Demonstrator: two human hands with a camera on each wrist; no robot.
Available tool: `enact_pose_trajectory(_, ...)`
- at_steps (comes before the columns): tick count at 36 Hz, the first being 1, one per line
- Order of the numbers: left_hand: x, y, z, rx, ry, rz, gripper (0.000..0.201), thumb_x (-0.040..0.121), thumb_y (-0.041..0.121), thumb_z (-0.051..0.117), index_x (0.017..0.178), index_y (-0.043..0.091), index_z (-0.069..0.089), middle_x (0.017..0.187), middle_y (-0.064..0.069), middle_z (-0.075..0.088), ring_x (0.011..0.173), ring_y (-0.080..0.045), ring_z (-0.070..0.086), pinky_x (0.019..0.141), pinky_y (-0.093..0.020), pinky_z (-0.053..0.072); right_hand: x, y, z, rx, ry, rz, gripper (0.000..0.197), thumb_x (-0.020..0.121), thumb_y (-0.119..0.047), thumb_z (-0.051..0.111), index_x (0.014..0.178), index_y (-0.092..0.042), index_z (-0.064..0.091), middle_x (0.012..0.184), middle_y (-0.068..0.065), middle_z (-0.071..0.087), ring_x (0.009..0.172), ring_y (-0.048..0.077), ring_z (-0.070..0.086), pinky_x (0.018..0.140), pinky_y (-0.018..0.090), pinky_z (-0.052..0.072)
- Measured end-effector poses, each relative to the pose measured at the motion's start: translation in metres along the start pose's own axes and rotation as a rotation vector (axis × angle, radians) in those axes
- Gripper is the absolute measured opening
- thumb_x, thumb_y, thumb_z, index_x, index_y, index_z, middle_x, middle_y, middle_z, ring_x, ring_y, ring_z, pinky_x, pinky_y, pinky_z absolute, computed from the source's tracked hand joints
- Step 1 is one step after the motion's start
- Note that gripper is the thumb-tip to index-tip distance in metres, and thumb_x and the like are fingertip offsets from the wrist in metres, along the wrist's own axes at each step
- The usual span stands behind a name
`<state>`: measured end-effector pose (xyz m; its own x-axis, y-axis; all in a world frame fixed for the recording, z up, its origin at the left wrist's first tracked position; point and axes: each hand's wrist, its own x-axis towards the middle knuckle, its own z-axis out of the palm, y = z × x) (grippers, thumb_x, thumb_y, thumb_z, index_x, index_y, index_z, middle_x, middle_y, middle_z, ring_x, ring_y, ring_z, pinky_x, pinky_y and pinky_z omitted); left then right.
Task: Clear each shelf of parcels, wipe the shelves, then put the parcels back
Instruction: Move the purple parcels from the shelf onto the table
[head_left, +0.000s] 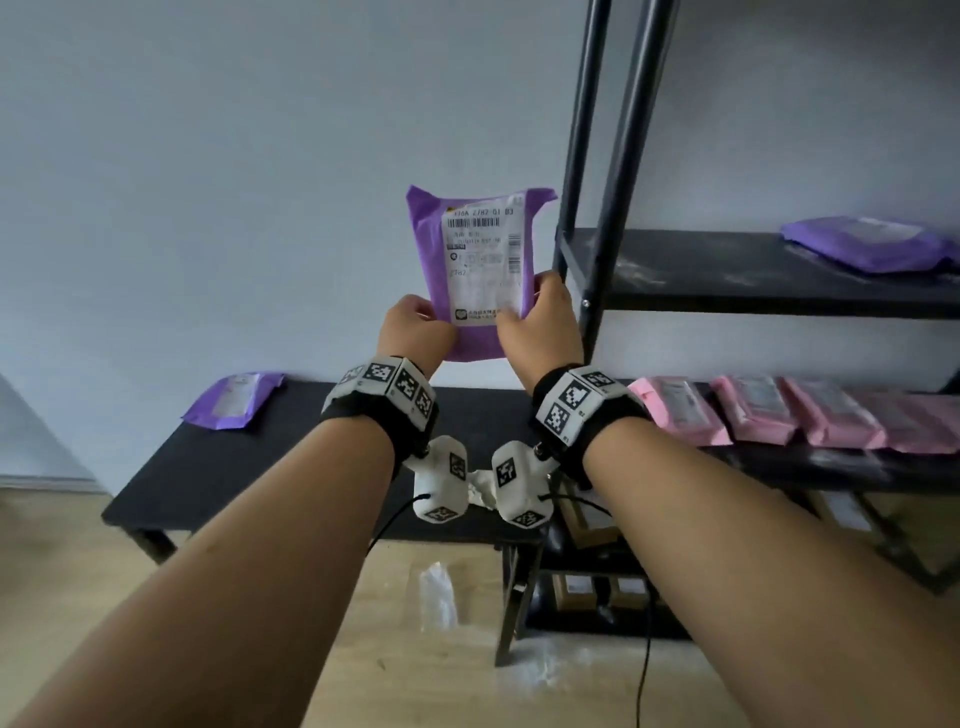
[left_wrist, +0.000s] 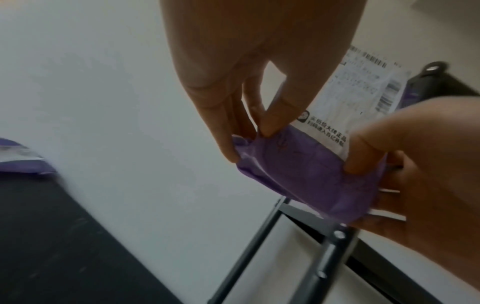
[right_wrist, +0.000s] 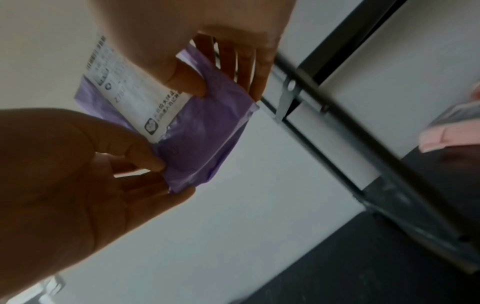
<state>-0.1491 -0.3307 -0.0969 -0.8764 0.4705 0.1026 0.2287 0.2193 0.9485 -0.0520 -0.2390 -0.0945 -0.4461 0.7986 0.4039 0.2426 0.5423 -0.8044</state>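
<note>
While both hands hold one parcel in the air, these are the points, largest first:

Room: a pale wall behind, wood-look floor below, with white powdery smears on it.
Shelving unit: a black metal shelving unit at right; its upper shelf looks dusty and carries another purple parcel; the shelf below holds a row of pink parcels.
Low table: a black low table at left, one purple parcel lying on its far end.
Held parcel: the purple mailer stands upright, clear of every surface, just left of the unit's posts.
Hands: the left hand and the right hand each pinch a bottom corner, thumb in front.
Risk: the soft bag, held only at its lower edge, could flop over or slip; its right corner could catch the post nearby.
</note>
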Motion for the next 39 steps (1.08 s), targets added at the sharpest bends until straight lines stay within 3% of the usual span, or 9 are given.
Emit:
enact_pose_trajectory(6,0.038,-0.058,-0.033,0.095,0.092,-0.13,0.018,0.066,0.01,0.058,0.083,0.015,0.063,0.078,-0.011,0.068,0.073,-0.029,0.065,0.072,-0.036,0.057,0.013,0.011,0.08,-0.014,-0.228,0.023,0.025,0.085,-0.033,0.058,0.104,-0.019,0.051,0.104,0.0,0.058,0.086,0.018,0.061,0.079,0.039,0.054)
enact_pose_trajectory(10,0.073,-0.093,-0.049,0.16,0.087,-0.234,0.018,0.059,0.012,0.057,0.076,0.014,0.063,0.075,-0.013,0.067,0.08,-0.033,0.068,0.077,-0.043,0.058,0.029,0.021,0.134,-0.027,-0.371,0.059,0.022,0.087,-0.033,0.058,0.103,-0.02,0.051,0.102,0.0,0.061,0.081,0.015,0.062,0.071,0.034,0.055)
enact_pose_trajectory(14,0.105,-0.121,-0.06,0.256,0.094,-0.27,0.024,0.07,0.01,0.061,0.093,0.01,0.067,0.084,-0.012,0.069,0.082,-0.031,0.067,0.078,-0.041,0.058,0.045,0.028,0.181,-0.034,-0.461,0.116,0.033,0.088,-0.031,0.056,0.115,-0.016,0.045,0.107,0.003,0.061,0.088,0.022,0.062,0.07,0.033,0.05)
enact_pose_trajectory(17,0.124,-0.141,-0.066,0.287,0.089,-0.317,0.025,0.072,0.01,0.06,0.096,0.007,0.068,0.084,-0.01,0.068,0.083,-0.031,0.067,0.079,-0.041,0.057,0.053,0.033,0.212,-0.059,-0.521,0.115,0.027,0.091,-0.033,0.055,0.109,-0.014,0.047,0.102,0.003,0.062,0.085,0.021,0.061,0.065,0.03,0.044)
enact_pose_trajectory(20,0.14,-0.165,-0.074,0.308,0.107,-0.373,0.022,0.073,0.01,0.057,0.093,0.008,0.068,0.075,-0.006,0.064,0.077,-0.029,0.065,0.077,-0.038,0.057,0.059,0.038,0.242,-0.112,-0.6,0.094,0.024,0.092,-0.032,0.054,0.105,-0.013,0.05,0.099,0.003,0.062,0.084,0.022,0.06,0.064,0.03,0.043)
enact_pose_trajectory(24,0.158,-0.198,-0.084,0.343,0.115,-0.426,0.015,0.073,0.008,0.056,0.085,0.013,0.064,0.081,-0.01,0.066,0.08,-0.03,0.066,0.076,-0.038,0.057,0.061,0.046,0.281,-0.175,-0.696,0.103,0.021,0.09,-0.028,0.053,0.105,-0.014,0.053,0.101,0.004,0.063,0.089,0.025,0.06,0.069,0.031,0.046)
enact_pose_trajectory(28,0.182,-0.232,-0.098,0.409,0.093,-0.45,0.012,0.075,0.008,0.054,0.08,0.015,0.063,0.071,-0.004,0.061,0.069,-0.022,0.058,0.063,-0.028,0.047,0.063,0.052,0.321,-0.176,-0.764,0.168,0.023,0.089,-0.026,0.054,0.108,-0.014,0.052,0.102,0.004,0.064,0.09,0.024,0.061,0.075,0.034,0.049)
enact_pose_trajectory(34,0.227,-0.277,-0.123,0.474,0.012,-0.497,0.013,0.075,0.007,0.051,0.07,0.015,0.059,0.061,0.002,0.052,0.064,-0.02,0.051,0.06,-0.024,0.038,0.069,0.059,0.393,-0.264,-0.869,0.252,0.015,0.084,-0.024,0.052,0.092,-0.015,0.061,0.1,0.01,0.069,0.088,0.03,0.062,0.069,0.027,0.037)
enact_pose_trajectory(39,0.273,-0.31,-0.148,0.544,-0.077,-0.504,0.017,0.073,0.001,0.045,0.061,0.013,0.046,0.055,0.001,0.041,0.057,-0.021,0.037,0.057,-0.025,0.032,0.075,0.062,0.453,-0.344,-0.912,0.341,0.022,0.086,-0.021,0.053,0.103,-0.011,0.066,0.106,0.01,0.067,0.098,0.032,0.062,0.071,0.026,0.037)
